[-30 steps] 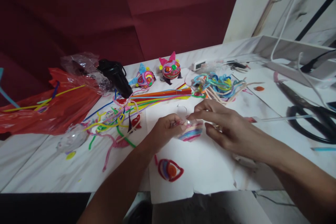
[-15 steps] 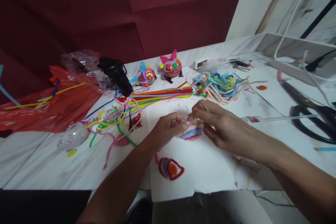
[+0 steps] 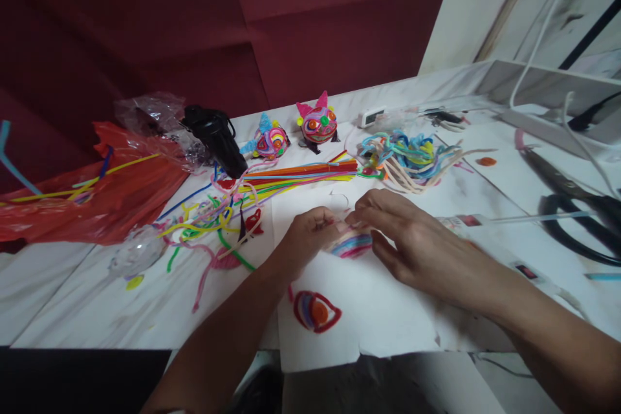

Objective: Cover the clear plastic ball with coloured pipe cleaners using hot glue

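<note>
Between my two hands is a small rounded craft piece [image 3: 350,246] striped in pink, blue and cream pipe cleaner. My left hand [image 3: 313,233] is closed round its left side, thumb on top. The fingers of my right hand [image 3: 388,226] are pinched together at its upper right edge; what lies under these fingertips is hidden. Beneath both hands lies a white paper sheet [image 3: 388,310]. On the sheet, nearer to me, rests an eye-shaped pipe-cleaner piece [image 3: 317,312] with a red outline and an orange centre.
Two decorated animal heads [image 3: 319,121] stand at the back beside a black bottle [image 3: 213,136]. Pipe cleaners [image 3: 301,171] lie behind my hands, with a tangled heap [image 3: 402,155] to their right. Large black scissors [image 3: 577,207] lie at right, a red plastic bag [image 3: 121,194] at left.
Both hands stay around the striped piece. My right hand has shifted slightly and its forearm has lowered, uncovering a small white item with a dark window beside it.
</note>
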The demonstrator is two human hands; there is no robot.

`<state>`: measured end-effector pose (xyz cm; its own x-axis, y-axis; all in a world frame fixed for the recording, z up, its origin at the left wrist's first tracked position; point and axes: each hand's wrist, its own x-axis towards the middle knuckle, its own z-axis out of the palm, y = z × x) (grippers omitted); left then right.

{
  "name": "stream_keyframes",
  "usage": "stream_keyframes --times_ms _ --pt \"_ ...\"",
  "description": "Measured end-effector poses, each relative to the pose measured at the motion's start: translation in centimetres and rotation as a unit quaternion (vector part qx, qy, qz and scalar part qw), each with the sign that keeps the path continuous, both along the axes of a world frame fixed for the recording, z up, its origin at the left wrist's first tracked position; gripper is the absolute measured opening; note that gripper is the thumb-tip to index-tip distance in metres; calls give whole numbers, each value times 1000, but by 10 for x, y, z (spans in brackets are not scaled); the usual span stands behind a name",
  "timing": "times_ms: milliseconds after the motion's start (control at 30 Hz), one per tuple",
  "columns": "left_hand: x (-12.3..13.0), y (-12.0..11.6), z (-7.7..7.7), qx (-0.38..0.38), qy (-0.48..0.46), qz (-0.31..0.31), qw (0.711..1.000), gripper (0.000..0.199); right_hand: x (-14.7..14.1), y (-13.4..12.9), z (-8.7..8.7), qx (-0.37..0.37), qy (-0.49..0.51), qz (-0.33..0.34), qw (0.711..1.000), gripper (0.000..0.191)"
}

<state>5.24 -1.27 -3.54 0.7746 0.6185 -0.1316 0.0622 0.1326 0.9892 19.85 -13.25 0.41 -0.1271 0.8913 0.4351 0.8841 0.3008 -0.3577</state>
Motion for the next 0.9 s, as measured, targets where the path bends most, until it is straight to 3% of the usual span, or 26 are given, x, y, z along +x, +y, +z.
stream_keyframes --times_ms 300,500,667,900 --pt "2 0 -1 -14 -10 23 1000 22 -4 1 -3 0 53 11 999 25" --pt "1 3 -3 1 8 34 999 20 8 3 -9 19 148 -39 988 28" --pt "0 3 -4 3 6 25 1000 22 17 8 -24 -54 258 -66 962 27" --pt "0 2 -1 -4 4 23 1000 20 20 19 -33 -67 391 -19 918 29"
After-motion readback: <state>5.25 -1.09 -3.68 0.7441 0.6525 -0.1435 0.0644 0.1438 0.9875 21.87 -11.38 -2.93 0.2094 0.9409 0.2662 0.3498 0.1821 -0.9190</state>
